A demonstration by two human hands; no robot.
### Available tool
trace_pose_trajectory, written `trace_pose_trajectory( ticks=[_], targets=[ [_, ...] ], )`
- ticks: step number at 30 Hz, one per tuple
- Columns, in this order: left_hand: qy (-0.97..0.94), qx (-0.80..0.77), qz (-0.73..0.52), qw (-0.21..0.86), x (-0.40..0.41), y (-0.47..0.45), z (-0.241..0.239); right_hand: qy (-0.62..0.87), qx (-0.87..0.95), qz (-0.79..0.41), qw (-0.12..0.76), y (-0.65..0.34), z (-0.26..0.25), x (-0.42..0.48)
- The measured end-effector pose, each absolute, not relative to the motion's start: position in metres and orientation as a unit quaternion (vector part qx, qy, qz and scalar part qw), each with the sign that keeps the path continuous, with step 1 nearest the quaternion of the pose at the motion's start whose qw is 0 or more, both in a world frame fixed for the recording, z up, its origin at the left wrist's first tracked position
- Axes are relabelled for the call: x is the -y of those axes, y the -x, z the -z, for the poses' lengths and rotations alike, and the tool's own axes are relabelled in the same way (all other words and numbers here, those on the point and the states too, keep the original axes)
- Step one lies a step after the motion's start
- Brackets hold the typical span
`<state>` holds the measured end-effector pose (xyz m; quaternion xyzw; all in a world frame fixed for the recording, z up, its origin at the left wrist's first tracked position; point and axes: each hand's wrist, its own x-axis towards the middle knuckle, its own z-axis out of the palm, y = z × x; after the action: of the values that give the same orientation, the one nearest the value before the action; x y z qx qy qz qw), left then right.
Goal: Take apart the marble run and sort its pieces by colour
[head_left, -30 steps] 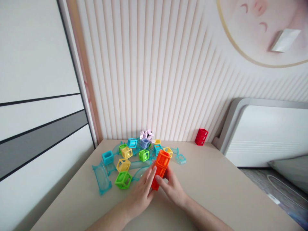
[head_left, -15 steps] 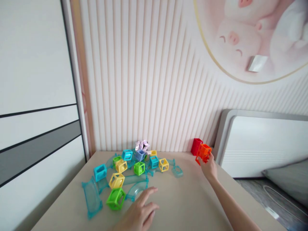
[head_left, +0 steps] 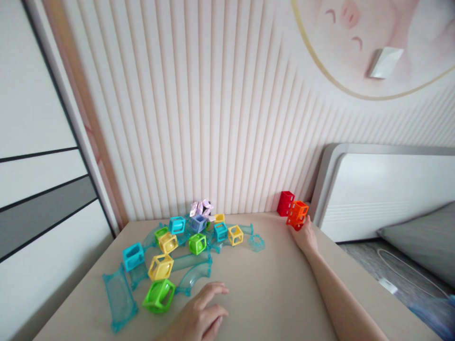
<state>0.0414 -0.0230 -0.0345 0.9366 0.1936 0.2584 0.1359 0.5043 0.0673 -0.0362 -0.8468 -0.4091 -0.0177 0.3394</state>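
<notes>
My right hand (head_left: 304, 235) reaches to the far right corner of the beige table (head_left: 270, 284) and grips an orange stack of cube blocks (head_left: 297, 214). The orange stack stands right beside a red stack of cubes (head_left: 285, 202) against the ribbed wall. My left hand (head_left: 199, 317) rests flat near the table's front edge, fingers stretched out, holding nothing. It lies just right of a green hollow cube (head_left: 159, 295) and a clear teal curved track piece (head_left: 194, 278).
A heap of hollow cubes in yellow (head_left: 160, 266), cyan (head_left: 133, 255), green and blue, with teal track pieces (head_left: 119, 297), covers the table's left half. A white bed headboard (head_left: 384, 189) stands to the right; a wardrobe (head_left: 39, 180) stands at the left.
My right hand carried the orange stack from the table's middle to the far right corner beside the red stack. My left hand let go and settled flat on the table.
</notes>
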Motion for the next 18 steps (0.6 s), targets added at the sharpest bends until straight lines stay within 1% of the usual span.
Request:
trace_pose_trajectory(
  ticks=[7, 12, 18],
  targets=[
    [-0.932, -0.197, -0.255, 0.167, 0.0254, -0.0408, 0.0379, 0.865, 0.417, 0.021, 0.279, -0.5033, 0.0372, -0.0618],
    [-0.93, -0.205, -0.257, 0.166, 0.0255, -0.0404, 0.0318, 0.867, 0.422, 0.021, 0.262, -0.5003, 0.0336, -0.0607],
    [-0.932, -0.181, -0.268, 0.162, 0.0248, -0.04, 0.0368, 0.871, 0.421, 0.025, 0.251, -0.4977, 0.0319, -0.0607]
  ],
)
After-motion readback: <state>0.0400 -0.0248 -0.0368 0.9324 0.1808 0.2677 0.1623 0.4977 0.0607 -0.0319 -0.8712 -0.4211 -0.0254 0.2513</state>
